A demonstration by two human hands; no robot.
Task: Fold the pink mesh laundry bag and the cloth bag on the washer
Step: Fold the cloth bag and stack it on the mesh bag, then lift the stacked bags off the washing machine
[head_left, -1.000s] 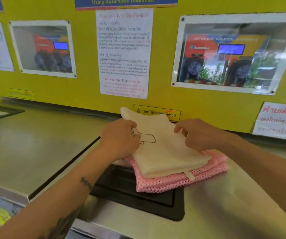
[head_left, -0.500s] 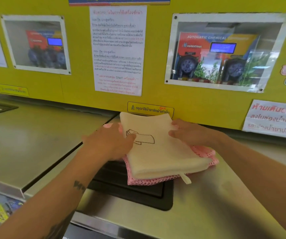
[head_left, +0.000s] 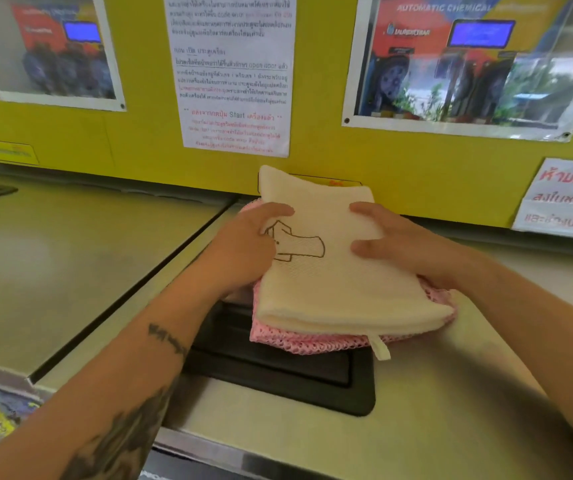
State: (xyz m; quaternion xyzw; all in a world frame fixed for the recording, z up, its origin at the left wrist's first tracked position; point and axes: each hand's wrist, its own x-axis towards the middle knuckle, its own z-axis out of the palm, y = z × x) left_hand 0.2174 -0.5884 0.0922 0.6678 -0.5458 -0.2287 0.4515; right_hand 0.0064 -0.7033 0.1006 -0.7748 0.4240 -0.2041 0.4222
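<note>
A folded cream cloth bag (head_left: pixel 330 285) with a brown line drawing lies on top of the folded pink mesh laundry bag (head_left: pixel 306 341). The stack rests on the steel washer top (head_left: pixel 434 393), its far corner tilted up against the yellow wall. My left hand (head_left: pixel 247 247) grips the stack's left edge, thumb on the cream cloth. My right hand (head_left: pixel 392 240) holds the right edge, fingers spread over the cloth. Pink mesh shows below the front and right edges. A small cream tab hangs at the front.
A black recessed lid (head_left: pixel 278 375) sits in the washer top, partly under the stack. The yellow back wall (head_left: pixel 416 168) carries a printed notice (head_left: pixel 233 81), photos and a sign (head_left: pixel 565 199). A neighbouring washer top (head_left: pixel 70 258) lies to the left across a dark gap.
Both hands have moved the stack away from me toward the wall. My right hand has shifted from pinching the far edge to lying spread on the cloth's right side.
</note>
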